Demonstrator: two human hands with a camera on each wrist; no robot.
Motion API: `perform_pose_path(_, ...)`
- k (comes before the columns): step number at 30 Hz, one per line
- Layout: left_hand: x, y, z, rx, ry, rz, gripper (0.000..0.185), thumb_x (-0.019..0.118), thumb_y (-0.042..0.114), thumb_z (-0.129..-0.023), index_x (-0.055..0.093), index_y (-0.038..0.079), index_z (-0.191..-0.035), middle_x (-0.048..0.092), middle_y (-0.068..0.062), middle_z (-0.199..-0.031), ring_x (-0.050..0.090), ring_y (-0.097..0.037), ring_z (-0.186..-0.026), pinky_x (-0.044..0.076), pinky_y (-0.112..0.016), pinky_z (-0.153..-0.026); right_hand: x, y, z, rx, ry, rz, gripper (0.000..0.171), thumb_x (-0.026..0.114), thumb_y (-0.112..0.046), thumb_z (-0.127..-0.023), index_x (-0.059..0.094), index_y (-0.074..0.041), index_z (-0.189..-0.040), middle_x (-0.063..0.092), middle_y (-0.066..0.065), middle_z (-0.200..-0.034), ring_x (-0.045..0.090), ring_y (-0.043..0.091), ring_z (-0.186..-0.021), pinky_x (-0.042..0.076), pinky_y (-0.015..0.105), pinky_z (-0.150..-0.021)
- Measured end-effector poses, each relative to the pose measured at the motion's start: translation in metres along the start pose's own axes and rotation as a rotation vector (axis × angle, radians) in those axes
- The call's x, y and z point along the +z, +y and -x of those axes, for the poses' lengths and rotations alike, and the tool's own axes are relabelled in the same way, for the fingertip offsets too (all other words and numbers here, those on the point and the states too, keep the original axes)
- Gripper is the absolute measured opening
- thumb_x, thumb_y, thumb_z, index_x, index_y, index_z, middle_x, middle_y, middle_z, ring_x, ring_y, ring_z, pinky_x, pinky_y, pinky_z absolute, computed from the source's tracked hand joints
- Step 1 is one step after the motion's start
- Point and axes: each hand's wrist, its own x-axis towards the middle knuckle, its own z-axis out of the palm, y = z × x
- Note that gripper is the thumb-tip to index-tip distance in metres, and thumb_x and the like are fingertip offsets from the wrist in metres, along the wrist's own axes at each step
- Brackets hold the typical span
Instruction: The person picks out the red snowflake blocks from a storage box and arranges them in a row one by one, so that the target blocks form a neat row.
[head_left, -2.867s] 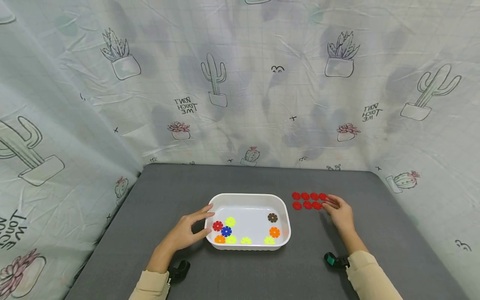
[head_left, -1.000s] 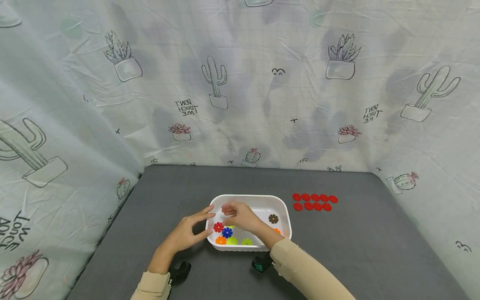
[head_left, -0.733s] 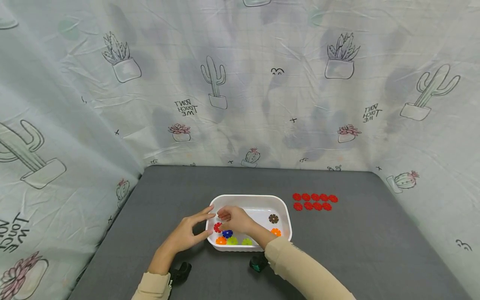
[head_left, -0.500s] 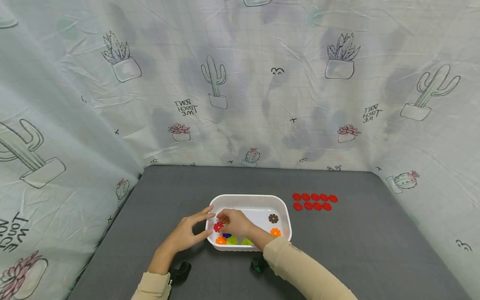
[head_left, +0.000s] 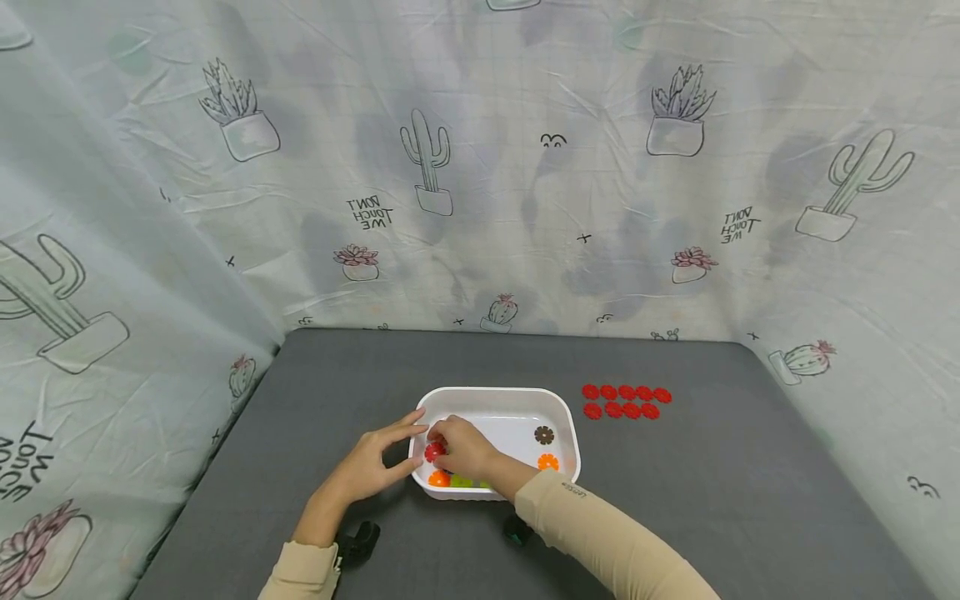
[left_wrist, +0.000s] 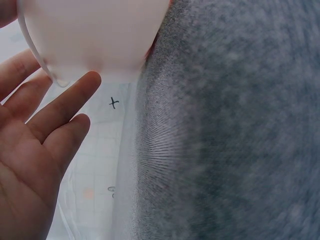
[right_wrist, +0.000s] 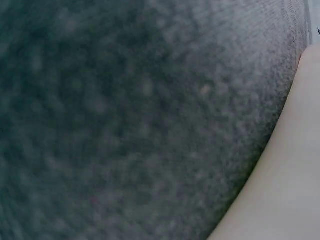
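Note:
A white plastic tray (head_left: 495, 406) stands on the grey table and holds several notched plastic building discs. My left hand (head_left: 371, 458) rests on its left end, index finger and thumb reaching over the rim. In the left wrist view, straight fingers (left_wrist: 67, 105) lie against its outer wall. Inside the tray, my right hand (head_left: 465, 447) has its fingertips curled together on a red building disc (head_left: 432, 452), pinching it. An orange disc (head_left: 438, 478) and a yellow-green disc (head_left: 461, 481) lie below the hand, partly covered. The blue disc is hidden behind it.
A brown disc (head_left: 543, 435) and an orange disc (head_left: 548, 462) lie in the tray's right part. On the table to its right, several red discs (head_left: 626, 392) form two rows. A printed curtain (head_left: 495, 167) hangs behind the table (head_left: 675, 483).
My right hand has left the red rows, where one more disc now lies, and come into the tray. It then lowered leftward onto the red disc. The left hand stays at the rim.

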Motion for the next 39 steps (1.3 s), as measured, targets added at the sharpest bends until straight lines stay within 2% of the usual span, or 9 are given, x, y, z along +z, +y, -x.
perform_pose_path(4,0.000,0.000,0.000,0.006,0.004,-0.002,0.044,0.064,0.031,-0.082,0.056,0.015,-0.122,0.044,-0.005,-0.137,0.045,-0.021,-0.122,0.042,-0.045,-0.093,0.001,0.000,0.001,-0.012,0.007,0.027,0.030,0.069,-0.020,-0.077,0.061,-0.014,-0.105,0.053,-0.006,-0.089,0.046,0.004,-0.074,0.044,0.014,-0.069)
perform_pose_path(9,0.000,0.000,0.001,-0.019,-0.003,0.012,0.044,0.064,0.032,-0.081,0.055,0.018,-0.123,0.043,-0.003,-0.138,0.045,-0.020,-0.123,0.042,-0.047,-0.093,0.000,-0.001,0.002,-0.038,0.026,0.075,0.028,0.068,-0.017,-0.077,0.061,-0.014,-0.104,0.049,-0.006,-0.086,0.044,0.004,-0.070,0.042,0.012,-0.063)
perform_pose_path(20,0.000,0.000,0.000,-0.018,-0.005,0.016,0.044,0.065,0.028,-0.081,0.056,0.016,-0.122,0.043,-0.003,-0.138,0.044,-0.021,-0.123,0.041,-0.048,-0.092,-0.004,0.000,0.005,-0.093,0.042,0.120,0.028,0.067,-0.019,-0.079,0.063,-0.013,-0.106,0.051,-0.006,-0.090,0.044,0.004,-0.072,0.042,0.012,-0.065)
perform_pose_path(24,0.001,-0.001,0.000,-0.018,-0.013,0.039,0.045,0.064,0.030,-0.082,0.055,0.014,-0.123,0.042,-0.005,-0.139,0.042,-0.023,-0.125,0.041,-0.052,-0.091,-0.003,0.002,0.004,-0.086,0.042,0.093,0.025,0.068,-0.020,-0.079,0.065,-0.014,-0.104,0.055,-0.007,-0.087,0.045,0.004,-0.072,0.041,0.013,-0.063)
perform_pose_path(32,0.000,-0.002,-0.001,-0.020,-0.016,0.039,0.045,0.063,0.030,-0.082,0.055,0.014,-0.123,0.043,-0.006,-0.138,0.044,-0.022,-0.123,0.042,-0.047,-0.092,-0.005,0.004,0.001,-0.059,0.055,0.102,0.032,0.071,-0.027,-0.075,0.067,-0.014,-0.103,0.062,-0.003,-0.088,0.050,0.003,-0.071,0.046,0.013,-0.069)
perform_pose_path(39,0.000,-0.002,-0.001,-0.048,-0.025,0.052,0.045,0.062,0.031,-0.083,0.054,0.014,-0.124,0.041,-0.001,-0.139,0.042,-0.023,-0.124,0.041,-0.050,-0.093,-0.015,0.003,0.005,0.000,0.086,-0.036,0.030,0.070,-0.018,-0.077,0.067,-0.011,-0.106,0.059,-0.001,-0.083,0.053,0.003,-0.070,0.046,0.013,-0.064)
